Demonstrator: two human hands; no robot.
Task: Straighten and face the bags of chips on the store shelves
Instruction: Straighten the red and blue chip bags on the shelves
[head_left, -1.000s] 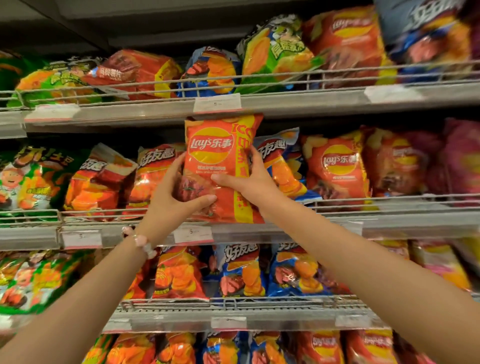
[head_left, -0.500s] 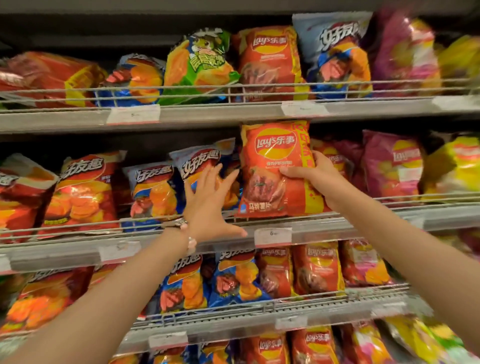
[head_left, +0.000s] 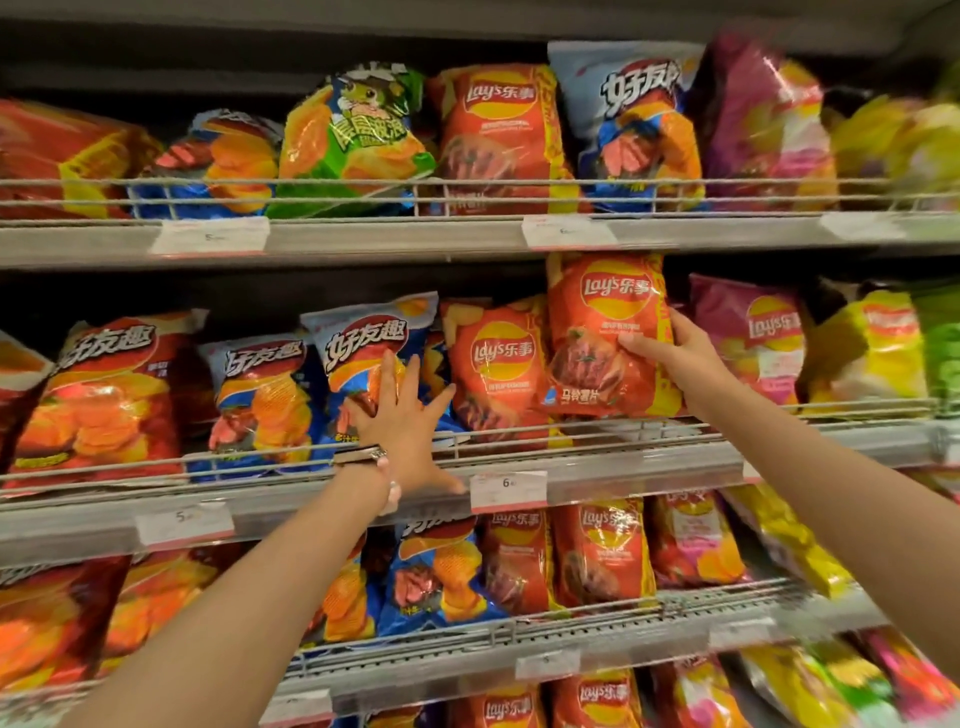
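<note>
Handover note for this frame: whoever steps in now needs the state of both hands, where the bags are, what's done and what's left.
Left hand: open, flat against the blue bag on the middle shelf.
Right hand: grips the red Lay's bag, upright, logo forward, raised at the shelf rail.
Done: that bag faces front.
Left: seat it beside the other red Lay's; straighten the tilted blue bags.

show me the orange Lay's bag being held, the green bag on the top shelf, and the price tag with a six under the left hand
Held orange Lay's bag (head_left: 605, 322), head view, on its upper front.
Green bag (head_left: 358, 140), head view, on its front lettering.
Price tag marked 6 (head_left: 508, 489), head view, on its centre.
</note>
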